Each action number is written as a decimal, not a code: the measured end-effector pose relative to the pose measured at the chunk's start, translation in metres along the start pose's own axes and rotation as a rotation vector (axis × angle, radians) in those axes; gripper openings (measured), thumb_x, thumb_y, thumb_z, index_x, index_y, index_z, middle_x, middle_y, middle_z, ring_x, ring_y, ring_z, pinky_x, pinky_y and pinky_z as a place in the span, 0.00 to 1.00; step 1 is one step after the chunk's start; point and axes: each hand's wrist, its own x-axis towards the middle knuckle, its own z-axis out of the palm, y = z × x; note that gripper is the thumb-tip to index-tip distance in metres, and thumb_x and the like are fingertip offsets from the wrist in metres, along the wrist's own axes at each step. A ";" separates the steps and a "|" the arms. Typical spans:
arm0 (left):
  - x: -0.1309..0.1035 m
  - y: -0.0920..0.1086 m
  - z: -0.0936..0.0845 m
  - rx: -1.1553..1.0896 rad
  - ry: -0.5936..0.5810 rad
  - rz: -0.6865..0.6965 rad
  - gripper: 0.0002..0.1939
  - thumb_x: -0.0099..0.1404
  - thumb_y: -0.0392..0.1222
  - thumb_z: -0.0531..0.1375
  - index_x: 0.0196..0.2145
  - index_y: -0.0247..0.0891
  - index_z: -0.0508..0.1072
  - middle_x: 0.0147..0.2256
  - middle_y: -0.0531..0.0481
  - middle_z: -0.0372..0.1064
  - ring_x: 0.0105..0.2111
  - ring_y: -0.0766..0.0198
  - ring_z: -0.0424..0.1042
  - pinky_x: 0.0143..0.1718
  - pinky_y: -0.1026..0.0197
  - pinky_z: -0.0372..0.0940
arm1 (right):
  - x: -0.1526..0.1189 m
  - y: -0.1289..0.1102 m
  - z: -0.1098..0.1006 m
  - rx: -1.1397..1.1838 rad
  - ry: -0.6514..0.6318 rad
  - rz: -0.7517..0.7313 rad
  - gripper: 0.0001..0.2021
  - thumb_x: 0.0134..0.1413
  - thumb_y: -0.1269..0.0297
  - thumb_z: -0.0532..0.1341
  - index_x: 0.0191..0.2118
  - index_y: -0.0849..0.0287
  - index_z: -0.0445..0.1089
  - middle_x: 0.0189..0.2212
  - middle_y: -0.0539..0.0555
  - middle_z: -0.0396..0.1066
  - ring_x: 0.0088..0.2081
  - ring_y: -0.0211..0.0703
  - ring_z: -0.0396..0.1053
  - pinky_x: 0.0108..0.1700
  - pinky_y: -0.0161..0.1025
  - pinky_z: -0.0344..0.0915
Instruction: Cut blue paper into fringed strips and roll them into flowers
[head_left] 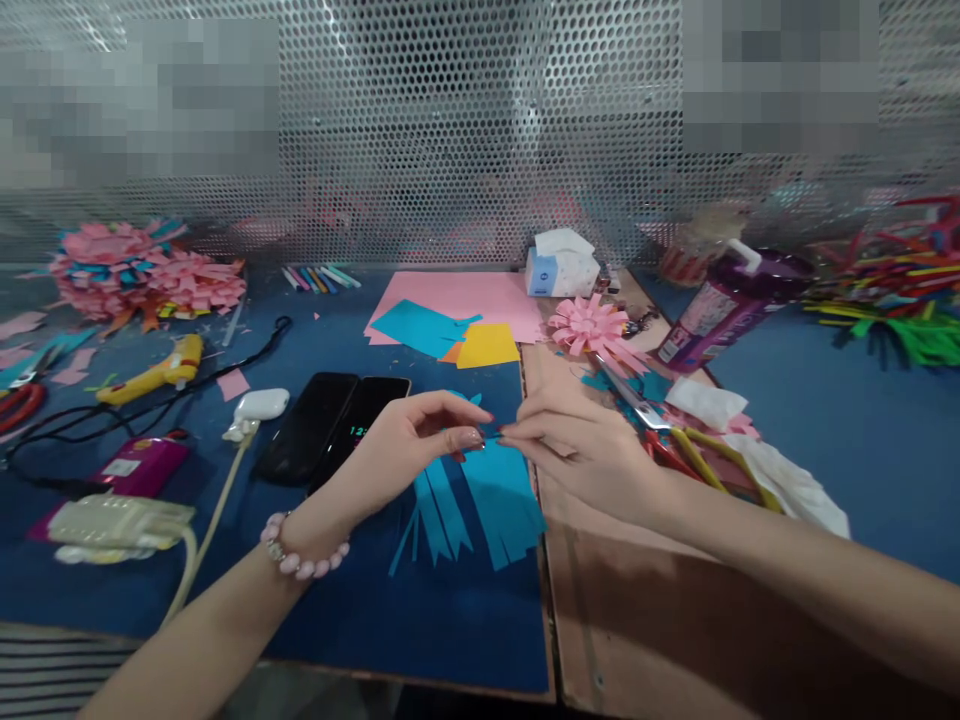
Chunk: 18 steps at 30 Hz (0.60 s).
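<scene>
My left hand (431, 432), with a pink bead bracelet at the wrist, is curled, its thumb bent toward the fingers; anything pinched there is too small to make out. Facing it, my right hand (577, 440) has its fingertips pressed together, and a small bit of blue paper seems to show at their tips. The two hands' fingertips are a short gap apart. Below them lies a blue paper sheet (504, 500) cut into a fringe at its lower edge. Beside it are narrow blue paper strips (442, 505), partly covered by my left hand.
Two dark phones (306, 425) lie left of my left hand. Yellow-handled scissors (694, 455) and a pink paper flower (589, 325) are on the right, near a tilted purple bottle (712, 315). A yellow glue gun (161, 370) rests at left; pink sheets (465, 290) lie behind.
</scene>
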 end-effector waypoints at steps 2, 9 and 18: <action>0.000 0.001 0.000 -0.021 0.000 0.000 0.11 0.58 0.43 0.65 0.38 0.36 0.76 0.34 0.48 0.75 0.30 0.67 0.72 0.34 0.63 0.69 | 0.000 0.000 0.001 -0.007 0.018 -0.016 0.04 0.59 0.72 0.59 0.36 0.61 0.72 0.32 0.53 0.71 0.35 0.37 0.68 0.36 0.36 0.68; -0.002 -0.001 0.001 -0.055 -0.035 0.006 0.11 0.57 0.42 0.66 0.37 0.36 0.75 0.33 0.49 0.74 0.32 0.66 0.72 0.32 0.64 0.68 | 0.004 -0.004 0.003 -0.007 -0.019 -0.059 0.07 0.61 0.71 0.57 0.35 0.62 0.73 0.32 0.54 0.71 0.36 0.37 0.68 0.37 0.36 0.68; -0.010 0.015 -0.009 0.113 0.515 0.237 0.11 0.67 0.47 0.56 0.36 0.37 0.71 0.28 0.51 0.70 0.30 0.67 0.71 0.33 0.64 0.67 | 0.001 0.069 0.013 -0.543 -0.090 -0.061 0.11 0.62 0.70 0.54 0.31 0.64 0.72 0.31 0.58 0.70 0.36 0.45 0.65 0.37 0.42 0.63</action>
